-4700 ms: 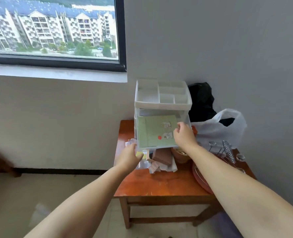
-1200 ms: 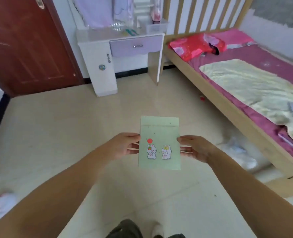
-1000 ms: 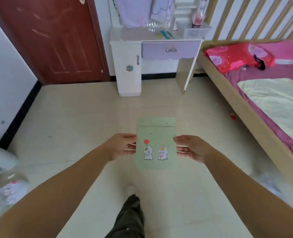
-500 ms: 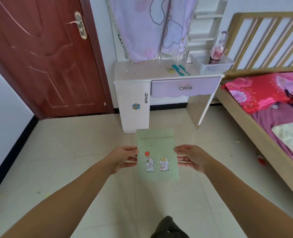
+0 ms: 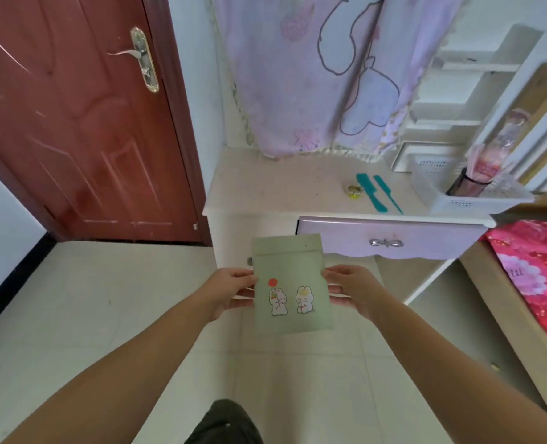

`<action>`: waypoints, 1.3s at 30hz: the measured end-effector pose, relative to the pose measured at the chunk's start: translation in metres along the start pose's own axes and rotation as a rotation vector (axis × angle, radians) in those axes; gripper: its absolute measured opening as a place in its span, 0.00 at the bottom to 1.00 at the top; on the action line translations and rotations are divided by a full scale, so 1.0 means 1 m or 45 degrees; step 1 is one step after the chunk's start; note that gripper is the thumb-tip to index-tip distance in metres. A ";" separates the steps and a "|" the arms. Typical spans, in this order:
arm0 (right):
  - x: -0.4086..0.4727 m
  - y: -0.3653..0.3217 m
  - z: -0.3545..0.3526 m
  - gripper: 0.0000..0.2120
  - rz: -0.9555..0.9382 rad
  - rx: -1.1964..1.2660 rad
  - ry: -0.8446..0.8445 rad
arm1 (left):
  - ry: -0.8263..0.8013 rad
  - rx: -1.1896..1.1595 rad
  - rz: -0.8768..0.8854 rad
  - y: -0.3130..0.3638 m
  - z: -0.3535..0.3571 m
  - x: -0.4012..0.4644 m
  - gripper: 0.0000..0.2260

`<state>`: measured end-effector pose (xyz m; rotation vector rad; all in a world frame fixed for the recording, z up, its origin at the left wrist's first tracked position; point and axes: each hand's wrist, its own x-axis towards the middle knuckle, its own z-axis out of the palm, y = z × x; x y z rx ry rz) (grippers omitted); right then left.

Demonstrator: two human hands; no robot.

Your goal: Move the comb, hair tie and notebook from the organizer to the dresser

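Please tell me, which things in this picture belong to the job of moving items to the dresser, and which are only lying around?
Belonging to the job:
- pale green notebook with rabbit stickers, held by left hand and right hand
- teal plastic combs on the dresser top
- small yellowish hair tie beside them
- white dresser with lilac drawer

Only lying around:
- white perforated plastic basket
- lilac cartoon-print cloth
- red wooden door
- red floral bedding

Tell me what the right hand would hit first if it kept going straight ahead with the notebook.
Probably the dresser front: the right hand holds the notebook below the top, roughly level with the lilac drawer. Depth is unclear, but nothing shows between them.
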<state>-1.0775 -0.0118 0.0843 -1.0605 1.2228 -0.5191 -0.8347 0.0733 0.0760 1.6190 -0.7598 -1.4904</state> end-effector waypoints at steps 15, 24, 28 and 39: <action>0.291 -0.109 -0.051 0.03 0.091 -0.070 0.516 | -0.049 0.371 -0.084 0.151 0.012 0.332 0.05; 0.414 -0.130 -0.090 0.17 0.163 -0.534 0.528 | 0.040 0.608 -0.169 0.177 0.048 0.455 0.12; 0.434 -0.119 -0.092 0.17 0.231 -0.736 0.457 | -0.024 0.961 -0.155 0.178 0.048 0.478 0.14; 0.439 -0.130 -0.091 0.16 0.222 -0.778 0.538 | -0.256 1.428 0.013 0.176 0.032 0.488 0.14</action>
